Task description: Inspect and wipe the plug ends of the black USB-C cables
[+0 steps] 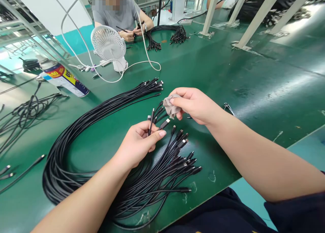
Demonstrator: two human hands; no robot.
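Observation:
My left hand (142, 140) is closed round a few black USB cables, and a cable plug (165, 124) with a bright metal tip sticks out between thumb and fingers. Just right of it, my right hand (189, 102) pinches a crumpled grey cloth (172, 106). The cloth is close to the plug ends; whether it touches one I cannot tell. Below both hands, many loose plug ends (182, 163) fan out on the green table. They belong to a large bundle of black cables (63, 145) curving round to the left, its other ends lying behind my left hand.
A spray can (66, 77) stands at the left near a white fan (109, 45) with a looping white cord. More tangled cables (27, 114) lie far left. Across the green table (203, 70) a person (127, 20) handles cables. Tweezers (228, 108) lie beyond my right forearm.

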